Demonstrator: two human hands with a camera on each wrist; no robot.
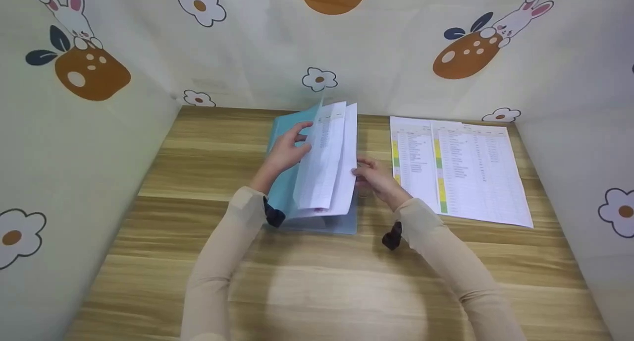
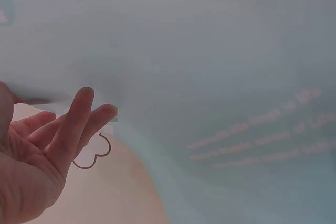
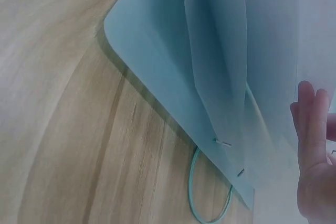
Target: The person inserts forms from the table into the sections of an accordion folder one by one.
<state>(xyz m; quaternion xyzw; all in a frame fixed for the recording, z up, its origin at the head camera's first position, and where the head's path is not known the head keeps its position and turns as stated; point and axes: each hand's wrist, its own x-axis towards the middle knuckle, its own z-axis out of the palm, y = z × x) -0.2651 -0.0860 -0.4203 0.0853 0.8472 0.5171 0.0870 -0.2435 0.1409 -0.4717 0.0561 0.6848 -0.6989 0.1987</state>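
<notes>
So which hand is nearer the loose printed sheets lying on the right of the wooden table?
Right. The right hand sits just beside the loose printed sheets; the left hand is farther, across the folder.
</notes>
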